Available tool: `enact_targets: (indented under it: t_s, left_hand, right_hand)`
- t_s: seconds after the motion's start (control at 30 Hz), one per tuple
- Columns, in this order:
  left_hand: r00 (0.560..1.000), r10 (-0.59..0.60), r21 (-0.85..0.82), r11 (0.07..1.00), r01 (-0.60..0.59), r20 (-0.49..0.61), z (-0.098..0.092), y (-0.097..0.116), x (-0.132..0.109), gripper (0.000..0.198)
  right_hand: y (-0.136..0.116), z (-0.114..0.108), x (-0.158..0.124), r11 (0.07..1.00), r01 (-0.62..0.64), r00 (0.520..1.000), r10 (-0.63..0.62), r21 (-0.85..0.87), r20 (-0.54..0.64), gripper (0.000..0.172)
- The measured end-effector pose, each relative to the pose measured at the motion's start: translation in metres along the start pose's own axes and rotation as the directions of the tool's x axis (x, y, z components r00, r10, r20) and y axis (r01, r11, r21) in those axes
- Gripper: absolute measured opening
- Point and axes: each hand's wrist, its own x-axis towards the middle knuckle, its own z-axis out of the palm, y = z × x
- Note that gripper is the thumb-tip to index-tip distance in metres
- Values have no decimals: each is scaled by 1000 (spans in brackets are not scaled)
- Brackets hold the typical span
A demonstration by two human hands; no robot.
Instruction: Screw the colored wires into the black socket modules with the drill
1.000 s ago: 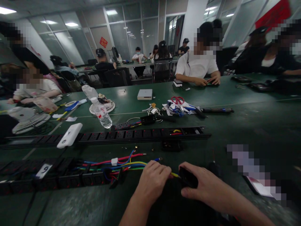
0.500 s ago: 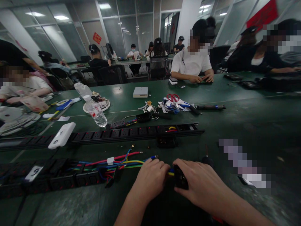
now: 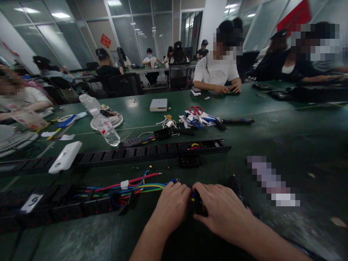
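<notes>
My left hand (image 3: 171, 204) is curled closed at the end of a bundle of red, blue, yellow and green wires (image 3: 136, 185), pinching a wire end that its fingers hide. My right hand (image 3: 219, 210) wraps round a small black socket module (image 3: 198, 207), held right against the left hand. The wires run left into a black power strip (image 3: 54, 208) with a white tag marked 9 (image 3: 32, 203). Both hands rest low over the green table (image 3: 285, 130).
A long black socket rail (image 3: 141, 153) lies across the table with a white box (image 3: 65, 157) on it. Behind it are a water bottle (image 3: 106, 129), red scissors (image 3: 195, 110), a small white box (image 3: 158, 104) and a loose black module (image 3: 189, 161). Other people sit round the tables.
My hands have closed together: the yellow wire gap between them is gone and the black module now touches the left hand. The view has drifted slightly right.
</notes>
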Motion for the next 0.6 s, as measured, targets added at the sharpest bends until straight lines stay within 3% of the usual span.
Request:
enact_targets:
  t_s: [0.07,0.2,0.23,0.33,0.5,0.6]
  left_hand:
    - [1000,-25,-40,999,25,15,-2,2,-2,15]
    - [997,-70,-142,987,74,34,-12,6,-5,12]
    - [996,-77,-168,982,82,33,-14,7,-5,12]
    - [994,-106,-212,971,108,20,-18,9,-5,11]
    - [994,-113,-203,973,112,9,-15,8,-1,14]
    - [993,-119,-213,970,116,-1,-13,8,1,16]
  right_hand:
    - [3,0,-2,999,-8,1000,8,49,4,46]
    - [21,0,-11,976,1,1000,-5,219,16,87]
    - [26,0,-14,966,10,1000,-14,259,12,91]
    - [39,3,-23,941,49,999,-41,334,-29,72]
    - [44,10,-30,937,117,976,-48,329,-211,13]
    - [42,15,-29,950,135,968,-66,283,-240,15]
